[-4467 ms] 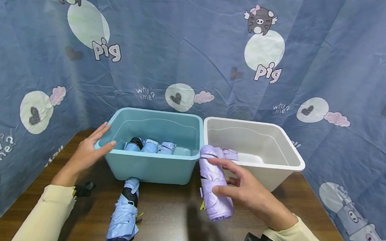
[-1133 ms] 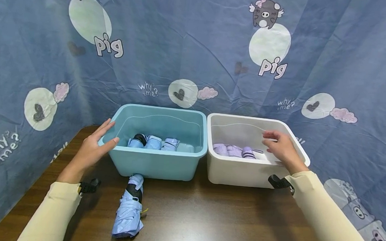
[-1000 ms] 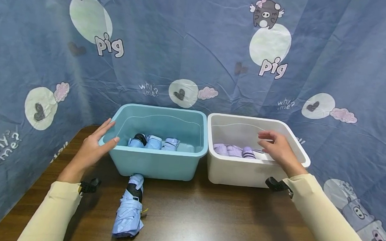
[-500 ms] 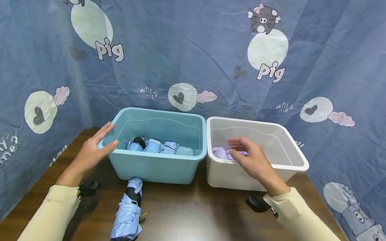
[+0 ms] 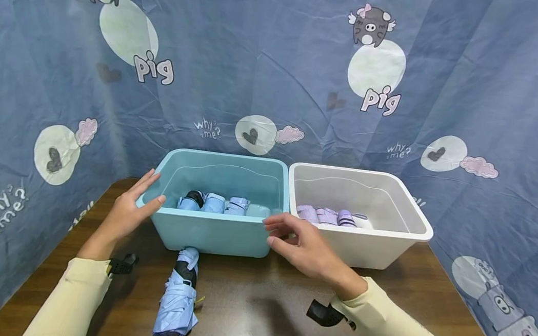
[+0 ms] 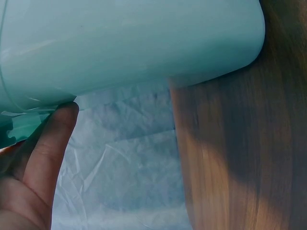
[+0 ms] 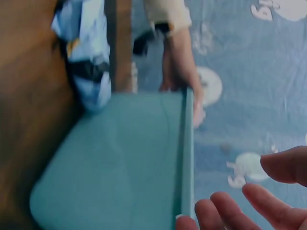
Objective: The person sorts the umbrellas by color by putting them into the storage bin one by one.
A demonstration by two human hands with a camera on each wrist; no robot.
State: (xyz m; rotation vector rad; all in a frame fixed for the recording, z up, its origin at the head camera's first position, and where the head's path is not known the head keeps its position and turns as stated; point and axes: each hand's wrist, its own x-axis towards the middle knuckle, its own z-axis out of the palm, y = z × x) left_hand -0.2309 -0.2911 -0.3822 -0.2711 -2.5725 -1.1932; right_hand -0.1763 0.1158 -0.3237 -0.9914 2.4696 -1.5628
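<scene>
My left hand (image 5: 125,211) rests at the left rim of a teal plastic bin (image 5: 209,234), fingers extended, one fingertip against the wall in the left wrist view. Inside that bin lie several rolled light-blue folding umbrellas (image 5: 213,203). My right hand (image 5: 305,246) is empty, fingers loosely bent, in front of where the teal and white bins meet. The white bin (image 5: 375,244) holds several purple folding umbrellas (image 5: 327,216). One more light-blue folding umbrella (image 5: 177,304), with a black band, lies on the table before the teal bin, its far end close to the bin's base.
Both bins stand side by side on a brown wooden table (image 5: 238,299), close to a blue printed curtain (image 5: 275,60) that hangs behind and at both sides. A black wrist camera (image 5: 325,314) sits beside the right sleeve.
The purple umbrella held earlier by my right hand now lies in the white bin. My right hand has since come out, leftward and toward me. My left hand stays at the rim.
</scene>
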